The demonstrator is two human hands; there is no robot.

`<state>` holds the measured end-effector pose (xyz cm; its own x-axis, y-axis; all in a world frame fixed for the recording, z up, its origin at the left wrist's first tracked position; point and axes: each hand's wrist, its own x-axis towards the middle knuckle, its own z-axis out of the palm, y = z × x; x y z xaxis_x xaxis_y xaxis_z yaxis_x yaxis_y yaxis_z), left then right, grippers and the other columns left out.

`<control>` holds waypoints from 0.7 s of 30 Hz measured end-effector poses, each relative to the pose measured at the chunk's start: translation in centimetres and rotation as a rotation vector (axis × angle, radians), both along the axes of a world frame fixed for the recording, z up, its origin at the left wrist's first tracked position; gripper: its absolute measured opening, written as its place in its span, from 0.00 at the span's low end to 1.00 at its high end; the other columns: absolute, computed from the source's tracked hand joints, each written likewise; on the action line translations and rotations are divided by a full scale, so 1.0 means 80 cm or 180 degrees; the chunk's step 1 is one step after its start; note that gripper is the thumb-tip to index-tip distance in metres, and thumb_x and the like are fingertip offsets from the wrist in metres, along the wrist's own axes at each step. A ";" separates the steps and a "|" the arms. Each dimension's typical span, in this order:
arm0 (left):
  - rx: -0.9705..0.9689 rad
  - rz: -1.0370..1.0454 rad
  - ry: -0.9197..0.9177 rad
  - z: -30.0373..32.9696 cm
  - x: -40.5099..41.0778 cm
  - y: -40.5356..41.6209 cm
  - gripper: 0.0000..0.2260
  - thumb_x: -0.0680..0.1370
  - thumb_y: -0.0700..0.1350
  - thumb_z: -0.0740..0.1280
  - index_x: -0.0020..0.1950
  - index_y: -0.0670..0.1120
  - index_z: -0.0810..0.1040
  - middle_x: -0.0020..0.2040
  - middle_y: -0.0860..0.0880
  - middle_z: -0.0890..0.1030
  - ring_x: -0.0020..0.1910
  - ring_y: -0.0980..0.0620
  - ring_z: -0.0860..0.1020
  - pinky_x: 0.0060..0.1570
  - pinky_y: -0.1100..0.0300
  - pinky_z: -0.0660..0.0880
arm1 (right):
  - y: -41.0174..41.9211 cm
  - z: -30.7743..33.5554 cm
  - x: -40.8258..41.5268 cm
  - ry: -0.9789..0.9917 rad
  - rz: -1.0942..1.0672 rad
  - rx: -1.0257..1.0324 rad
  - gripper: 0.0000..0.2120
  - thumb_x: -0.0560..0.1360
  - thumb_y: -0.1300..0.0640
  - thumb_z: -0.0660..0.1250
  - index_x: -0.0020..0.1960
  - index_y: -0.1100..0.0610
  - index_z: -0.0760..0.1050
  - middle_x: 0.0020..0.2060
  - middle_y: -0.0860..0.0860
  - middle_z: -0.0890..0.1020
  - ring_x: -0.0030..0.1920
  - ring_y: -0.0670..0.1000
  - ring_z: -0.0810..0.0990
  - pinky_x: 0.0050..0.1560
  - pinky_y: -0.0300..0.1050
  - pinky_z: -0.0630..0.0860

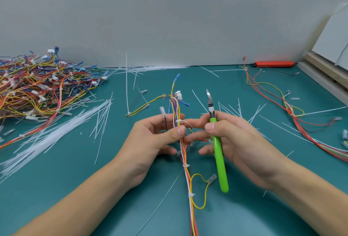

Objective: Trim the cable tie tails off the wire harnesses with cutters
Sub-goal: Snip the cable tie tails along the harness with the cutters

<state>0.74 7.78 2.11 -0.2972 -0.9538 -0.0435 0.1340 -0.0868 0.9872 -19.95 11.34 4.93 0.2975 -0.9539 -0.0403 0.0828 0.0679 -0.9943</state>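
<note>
A bundle of red, yellow and white wires [185, 152] runs upright mid-table, bound by white plastic cable ties [178, 121]. Green-handled metal cutters [218, 147] stand just beside it, blades up.

Cutters [219, 152]: lime-green handles, grey steel head. Harness [185, 152]: red, yellow, white, blue wires, white ties. Mat [75, 169]: teal. Loose ties [56, 132]: translucent white. Box cutter [273, 63]: orange-red.
</note>
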 end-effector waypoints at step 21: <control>0.0145 -0.0205 0.0156 0.005 0.005 -0.002 0.07 0.71 0.53 0.78 0.43 0.53 0.85 0.54 0.44 0.87 0.43 0.52 0.84 0.31 0.64 0.73 | -0.005 -0.005 -0.001 -0.0227 -0.0664 0.0119 0.15 0.73 0.53 0.67 0.54 0.62 0.78 0.53 0.58 0.87 0.57 0.56 0.87 0.42 0.41 0.82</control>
<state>1.15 7.61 2.53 -0.3608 -0.9300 -0.0702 0.1748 -0.1414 0.9744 -20.04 10.90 4.55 0.0972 -0.9933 -0.0628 0.1689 0.0786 -0.9825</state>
